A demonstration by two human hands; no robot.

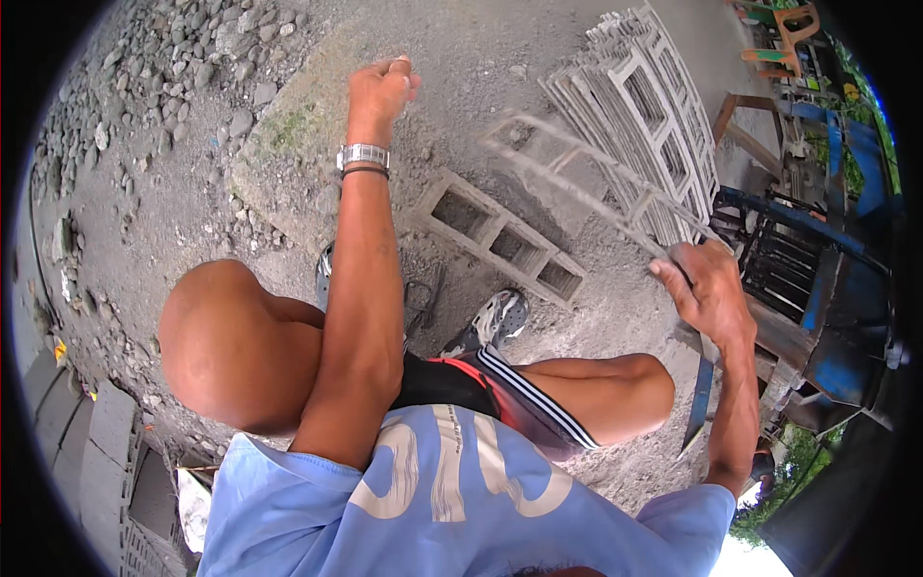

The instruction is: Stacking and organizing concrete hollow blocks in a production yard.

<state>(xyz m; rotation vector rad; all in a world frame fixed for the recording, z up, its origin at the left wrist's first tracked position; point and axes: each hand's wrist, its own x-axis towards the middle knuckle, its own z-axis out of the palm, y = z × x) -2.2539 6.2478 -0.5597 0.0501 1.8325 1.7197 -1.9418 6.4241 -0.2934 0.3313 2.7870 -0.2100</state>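
My right hand (707, 288) grips one end of a thin, grey, ladder-shaped frame (586, 200), blurred by motion. The frame slants up and leftward from my fingers, its far end off the ground or close to it; I cannot tell which. My left hand (382, 85) is out ahead at the end of a straight arm, fingers curled into a fist, with nothing visible in it. A hollow concrete block (490, 234) with three openings lies on the ground between my arms, beyond my feet.
Behind the held frame leans a stack of similar grey frames (630, 106). Blue and dark metal machinery (832, 288) stands at the right, with an orange-brown chair (796, 37) farther off. Loose stones (183, 67) cover the far left. Grey blocks (111, 428) are stacked at lower left.
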